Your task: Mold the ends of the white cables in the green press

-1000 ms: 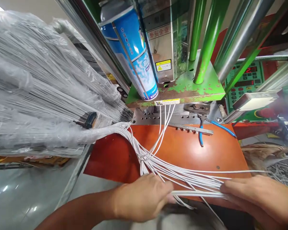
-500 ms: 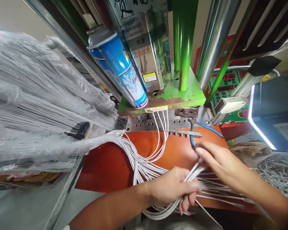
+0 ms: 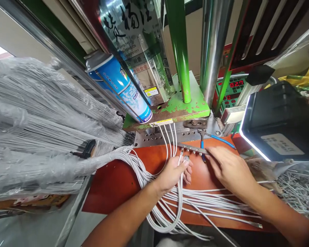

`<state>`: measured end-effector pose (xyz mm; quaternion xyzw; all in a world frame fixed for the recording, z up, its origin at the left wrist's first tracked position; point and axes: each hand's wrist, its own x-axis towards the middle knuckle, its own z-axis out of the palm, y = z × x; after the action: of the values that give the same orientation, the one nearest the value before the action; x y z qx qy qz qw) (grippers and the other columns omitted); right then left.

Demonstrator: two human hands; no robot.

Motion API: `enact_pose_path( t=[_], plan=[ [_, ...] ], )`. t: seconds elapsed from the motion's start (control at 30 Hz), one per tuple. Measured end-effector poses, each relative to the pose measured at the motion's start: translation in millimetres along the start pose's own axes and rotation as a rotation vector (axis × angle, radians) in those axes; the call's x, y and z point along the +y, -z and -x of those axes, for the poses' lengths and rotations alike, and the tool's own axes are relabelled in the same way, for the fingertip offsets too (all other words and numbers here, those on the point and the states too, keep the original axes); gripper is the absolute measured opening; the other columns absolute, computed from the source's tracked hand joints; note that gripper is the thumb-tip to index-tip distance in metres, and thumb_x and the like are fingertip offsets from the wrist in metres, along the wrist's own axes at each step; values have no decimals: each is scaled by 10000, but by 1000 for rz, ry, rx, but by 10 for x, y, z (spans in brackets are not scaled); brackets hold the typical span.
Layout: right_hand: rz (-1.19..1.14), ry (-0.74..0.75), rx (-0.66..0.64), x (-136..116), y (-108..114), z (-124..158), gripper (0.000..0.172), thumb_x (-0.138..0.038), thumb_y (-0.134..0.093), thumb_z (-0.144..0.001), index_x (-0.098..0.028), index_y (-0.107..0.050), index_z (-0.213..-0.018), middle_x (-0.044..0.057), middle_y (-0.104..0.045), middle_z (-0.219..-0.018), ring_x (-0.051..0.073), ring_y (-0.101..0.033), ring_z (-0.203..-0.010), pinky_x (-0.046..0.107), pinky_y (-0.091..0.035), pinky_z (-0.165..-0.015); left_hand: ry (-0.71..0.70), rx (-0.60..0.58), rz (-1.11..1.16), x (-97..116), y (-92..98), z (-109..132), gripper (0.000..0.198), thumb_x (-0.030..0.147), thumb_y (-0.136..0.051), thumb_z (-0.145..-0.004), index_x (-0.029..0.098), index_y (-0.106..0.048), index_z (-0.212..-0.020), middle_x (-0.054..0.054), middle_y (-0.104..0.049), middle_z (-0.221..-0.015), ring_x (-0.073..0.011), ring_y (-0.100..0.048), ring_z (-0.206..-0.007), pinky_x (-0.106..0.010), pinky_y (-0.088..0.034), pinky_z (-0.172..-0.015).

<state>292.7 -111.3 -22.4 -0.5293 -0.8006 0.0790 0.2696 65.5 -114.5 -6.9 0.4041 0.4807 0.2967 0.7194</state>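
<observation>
Above the orange-topped bench (image 3: 113,192), the left hand (image 3: 172,175) gripped white cables (image 3: 208,202) while the right hand (image 3: 229,168) spread open, holding nothing.
The left hand closed around a few cables, their ends poking up past the fingers. The right fingertips sat just beside a slotted steel bar (image 3: 193,149) and blue-handled pliers (image 3: 202,145). The cables sprawled across the bench and ran left into a plastic-wrapped wire bundle (image 3: 41,127). Beyond stood a steel die plate (image 3: 149,139) under a green press platen (image 3: 180,109), with a blue spray can (image 3: 118,89) beside it and a digital control panel (image 3: 231,91) to the right.
</observation>
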Motion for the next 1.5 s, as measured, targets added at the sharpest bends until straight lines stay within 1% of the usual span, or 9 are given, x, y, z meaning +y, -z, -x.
enact_pose_path(
  t=[0.13, 0.2, 0.33, 0.47, 0.8, 0.97, 1.13, 1.37, 1.5],
  plan=[
    [-37, -62, -53, -134, -14, 374, 254, -351, -448, -1053, -241, -618, -1207, 20, -718, -966, 200, -661, -742, 345, -395, -630, -4, 12, -142, -34, -61, 40, 476, 600, -683, -891, 159, -541, -1001, 54, -559, -614, -43, -404, -393, -148, -298, -361],
    [-74, -72, -70, -163, -60, 454, 254, -344, -416, -1066, -247, -627, -1168, 3, -704, -902, 194, -649, -717, 342, -377, -628, 23, -12, -205, -33, -92, 45, 460, 599, -678, -895, 162, -532, -898, 29, -582, -599, -57, -452, -392, -156, -323, -362],
    [-127, -94, -88, -152, -133, 421, 252, -323, -394, -1076, -225, -626, -1067, 14, -694, -899, 196, -648, -769, 331, -357, -663, 63, -78, -210, -18, -183, 27, 457, 588, -670, -898, 143, -566, -910, -4, -625, -620, -86, -533, -407, -175, -392, -391],
    [-129, -56, -60, -140, -156, 374, 217, -275, -408, -1059, -217, -592, -959, 9, -668, -832, 181, -609, -720, 322, -310, -640, 50, -51, -187, -16, -273, 9, 443, 575, -644, -917, 142, -556, -896, -4, -621, -592, -79, -528, -404, -163, -388, -403],
    [-149, 9, -74, -153, -173, 392, 193, -236, -409, -1047, -206, -566, -938, 11, -634, -793, 180, -587, -713, 329, -297, -634, 29, 54, -203, -59, -406, -7, 432, 546, -663, -885, 125, -591, -827, 8, -569, -511, -39, -354, -357, -167, -207, -366],
    [-229, -49, -54, -121, -129, 391, 234, -304, -416, -1073, -207, -625, -1037, 33, -697, -901, 192, -643, -799, 325, -369, -692, 35, -56, -259, -32, -271, -50, 536, 674, -626, -874, 141, -592, -922, -31, -652, -650, -105, -551, -442, -195, -380, -415],
    [-214, -93, -18, -120, -113, 361, 291, -336, -392, -1094, -197, -636, -1170, 62, -730, -1037, 209, -687, -867, 330, -420, -733, -94, 134, -407, -6, -94, -59, 425, 603, -554, -957, 179, -554, -925, 75, -476, -548, -51, -360, -397, -166, -268, -410],
    [-186, -38, -62, -123, -100, 358, 277, -337, -395, -1088, -192, -631, -1107, 50, -710, -950, 208, -660, -822, 328, -374, -692, -5, 67, -418, 33, -171, -77, 374, 529, -537, -963, 172, -587, -864, 53, -482, -545, -72, -382, -390, -192, -269, -390],
    [-147, -2, -89, -109, -124, 373, 280, -352, -399, -1082, -194, -602, -972, 39, -673, -845, 201, -613, -742, 336, -323, -654, 83, -2, -313, 111, -211, -104, 336, 464, -580, -933, 168, -550, -776, 87, -379, -492, -38, -256, -379, -182, -187, -402]
  ],
)
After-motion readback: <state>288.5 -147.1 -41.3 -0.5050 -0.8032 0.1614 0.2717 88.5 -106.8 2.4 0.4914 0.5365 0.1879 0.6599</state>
